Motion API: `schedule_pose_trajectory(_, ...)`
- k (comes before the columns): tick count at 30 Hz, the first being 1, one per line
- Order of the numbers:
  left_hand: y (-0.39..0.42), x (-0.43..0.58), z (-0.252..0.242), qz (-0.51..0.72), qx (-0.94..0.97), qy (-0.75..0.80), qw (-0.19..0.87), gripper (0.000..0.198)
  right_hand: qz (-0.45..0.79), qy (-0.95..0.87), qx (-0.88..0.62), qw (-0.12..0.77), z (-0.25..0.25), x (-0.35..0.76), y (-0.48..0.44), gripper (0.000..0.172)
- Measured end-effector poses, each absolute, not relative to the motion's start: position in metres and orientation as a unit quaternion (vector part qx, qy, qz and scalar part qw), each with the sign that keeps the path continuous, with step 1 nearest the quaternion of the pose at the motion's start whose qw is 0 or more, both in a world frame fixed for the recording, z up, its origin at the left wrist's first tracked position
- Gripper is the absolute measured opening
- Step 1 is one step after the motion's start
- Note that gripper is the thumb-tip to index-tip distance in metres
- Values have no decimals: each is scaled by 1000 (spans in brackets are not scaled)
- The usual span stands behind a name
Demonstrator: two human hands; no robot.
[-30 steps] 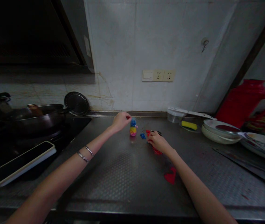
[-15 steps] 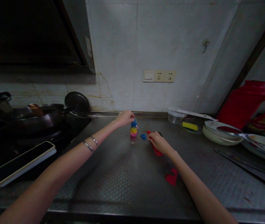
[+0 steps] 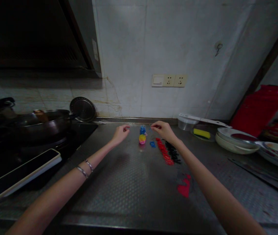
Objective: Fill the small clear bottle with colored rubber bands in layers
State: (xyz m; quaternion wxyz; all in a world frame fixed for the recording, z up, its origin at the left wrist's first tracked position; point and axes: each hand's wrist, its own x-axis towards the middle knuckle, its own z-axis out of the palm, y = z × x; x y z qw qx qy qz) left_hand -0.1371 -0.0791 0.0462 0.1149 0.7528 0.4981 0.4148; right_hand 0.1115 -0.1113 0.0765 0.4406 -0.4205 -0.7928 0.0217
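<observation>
A small clear bottle [image 3: 142, 134] stands upright on the metal counter, filled with pink, yellow and blue layers. Just left of it is my left hand [image 3: 120, 134], thumb and forefinger curved and a little apart, with nothing visible between them. On the other side, my right hand [image 3: 163, 130] is closed in a pinch near the bottle's top, apart from it; whatever the fingertips hold is too small to make out. A few blue pieces [image 3: 152, 144] lie beside the bottle. Right of these run a row of small red pieces [image 3: 164, 151] and a row of black pieces [image 3: 173, 152].
A red heart-shaped piece [image 3: 184, 188] lies near my right forearm. Bowls [image 3: 236, 145], a yellow sponge [image 3: 201, 133], a clear ladle-like scoop [image 3: 187, 122] and a red thermos [image 3: 258, 109] stand right. At left are a wok [image 3: 48, 124] and a phone [image 3: 22, 174].
My right hand has moved from the red and black pieces up toward the bottle's top. My left hand has come off the bottle's top and shifted left, its fingers parting.
</observation>
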Motion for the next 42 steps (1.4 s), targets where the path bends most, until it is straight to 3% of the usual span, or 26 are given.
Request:
schedule_pose_trajectory(5, -86, -146, 26, 405, 746, 513, 130, 31, 17, -810, -419, 410, 99, 88, -84, 13)
schedule_pose_trajectory(12, -91, -148, 15, 405, 750, 501, 148, 30, 8, -841, -413, 349, 95, 79, -72, 24)
schedule_pose_trajectory(17, -104, -140, 11, 404, 767, 474, 154, 24, 15, -815, -419, 400, 89, 97, -83, 24)
schedule_pose_trajectory(20, -117, -128, 12, 353, 811, 441, 152, 25, 24, -780, -445, 439, 72, 123, -92, 24)
schedule_pose_trajectory(29, -134, -57, 9, 177, 891, 410, 81, 35, 64, -734, -535, 414, 5, 192, -124, 28)
schedule_pose_trajectory(35, -116, -16, 6, 84, 880, 468, 14, 35, 81, -733, -550, 391, -8, 203, -132, 28)
schedule_pose_trajectory(42, -96, -4, 3, 45, 865, 499, 31, 30, 83, -744, -549, 372, -7, 206, -132, 29)
